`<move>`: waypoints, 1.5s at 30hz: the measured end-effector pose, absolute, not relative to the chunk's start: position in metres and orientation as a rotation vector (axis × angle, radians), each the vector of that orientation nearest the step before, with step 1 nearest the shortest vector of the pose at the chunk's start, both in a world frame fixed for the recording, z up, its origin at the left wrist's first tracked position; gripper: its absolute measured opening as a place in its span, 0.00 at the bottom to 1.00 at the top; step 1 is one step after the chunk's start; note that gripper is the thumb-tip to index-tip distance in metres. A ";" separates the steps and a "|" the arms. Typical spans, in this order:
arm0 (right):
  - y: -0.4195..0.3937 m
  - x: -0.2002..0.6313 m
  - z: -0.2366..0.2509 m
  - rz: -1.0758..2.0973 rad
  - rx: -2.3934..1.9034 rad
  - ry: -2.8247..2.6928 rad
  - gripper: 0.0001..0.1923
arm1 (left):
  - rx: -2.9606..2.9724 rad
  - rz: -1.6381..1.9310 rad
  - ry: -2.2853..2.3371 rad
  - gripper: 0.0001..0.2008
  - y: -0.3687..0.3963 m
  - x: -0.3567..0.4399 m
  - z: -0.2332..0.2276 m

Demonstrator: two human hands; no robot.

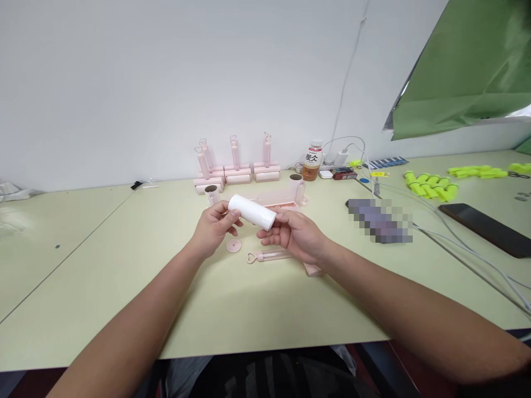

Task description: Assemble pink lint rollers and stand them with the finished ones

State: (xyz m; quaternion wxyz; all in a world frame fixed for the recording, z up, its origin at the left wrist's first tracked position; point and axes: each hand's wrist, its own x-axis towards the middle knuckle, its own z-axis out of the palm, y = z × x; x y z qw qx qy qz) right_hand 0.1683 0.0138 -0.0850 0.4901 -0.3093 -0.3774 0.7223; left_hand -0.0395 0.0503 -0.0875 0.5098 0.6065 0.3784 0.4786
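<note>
A white lint-roller refill [251, 211], a smooth paper roll, is held tilted above the table between my hands. My left hand [215, 228] grips its left end with the thumb across the front. At the lower right end, my right hand [295, 233] pinches the rim, other fingers loosely curled below. Under the roll lie a round pink disc [234, 246] and a lint-roller handle [271, 255] with a heart-shaped loop. A pink piece [313, 270] is partly hidden by my right forearm. Behind stand two rolls with brown cores, one left [212, 193], one right [297, 190].
Several assembled pink lint rollers [238, 174] stand along the wall. To their right are a drink bottle [312, 160], a charger and cables [346, 155]. Further right lie a blurred-out phone [377, 221], yellow-green plastic pieces [431, 186] and a black phone [485, 228].
</note>
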 end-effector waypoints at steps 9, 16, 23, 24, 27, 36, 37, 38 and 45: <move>0.013 0.167 -0.085 1.672 -0.742 -1.037 0.16 | 1.459 1.157 0.911 0.19 0.051 -0.040 -0.089; 0.014 0.165 -0.085 1.607 -0.824 -0.844 0.13 | 1.530 1.213 0.923 0.18 0.050 -0.039 -0.088; 0.019 0.167 -0.089 1.619 -0.757 -0.735 0.08 | 1.580 1.352 0.983 0.15 0.047 -0.043 -0.078; 0.019 0.166 -0.089 1.620 -0.743 -0.730 0.09 | 1.591 1.358 0.983 0.15 0.047 -0.043 -0.078; 0.019 0.164 -0.091 1.582 -0.808 -0.712 0.12 | 1.629 1.368 1.021 0.14 0.047 -0.042 -0.079; 0.020 0.156 -0.105 0.749 -1.108 -1.627 0.19 | 2.000 1.419 1.466 0.10 0.055 -0.057 -0.076; 0.020 0.154 -0.106 0.619 -1.106 -1.755 0.21 | 2.026 1.406 1.495 0.11 0.057 -0.059 -0.077; 0.022 0.152 -0.107 0.506 -1.097 -1.876 0.21 | 2.061 1.386 1.514 0.11 0.058 -0.061 -0.078; 0.035 0.137 -0.112 0.080 -1.300 -2.538 0.17 | 2.275 1.138 1.694 0.11 0.064 -0.073 -0.072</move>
